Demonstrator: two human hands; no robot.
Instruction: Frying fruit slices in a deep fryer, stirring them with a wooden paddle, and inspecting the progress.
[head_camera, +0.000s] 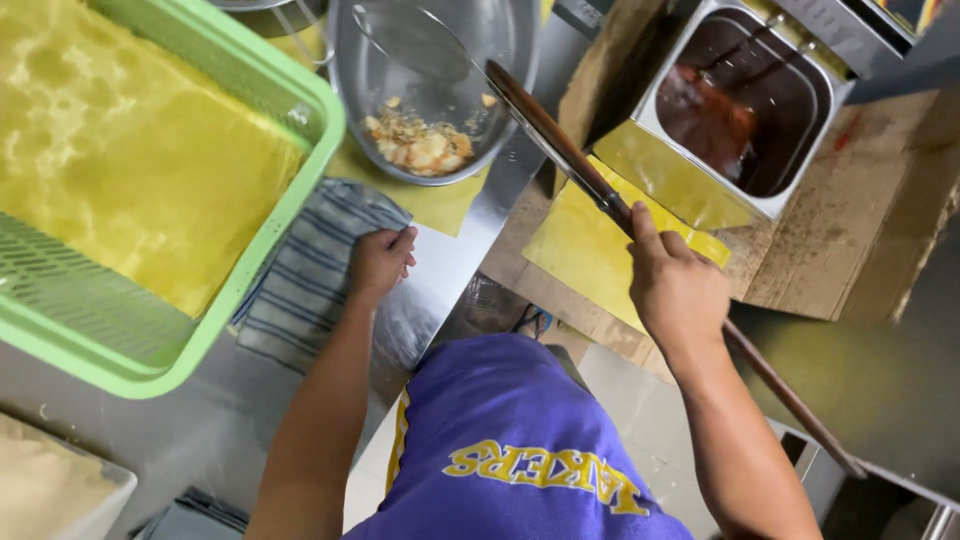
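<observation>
My right hand (676, 285) grips the long wooden handle (560, 140) of a wire skimmer, whose round mesh head (412, 40) rests over a large steel bowl (510, 90). Fried golden pieces (418, 143) lie at the bottom of that bowl. My left hand (378, 262) is closed on a striped grey cloth (305, 280) lying on the steel counter, beside a green plastic basket (260, 250) lined with yellow paper.
A steel fryer tank (740, 100) with dark oil stands at the upper right on a brown cardboard-covered surface. Yellow sheets (585, 250) lie below it. A pale container (50, 490) sits at the lower left. Floor shows between the counters.
</observation>
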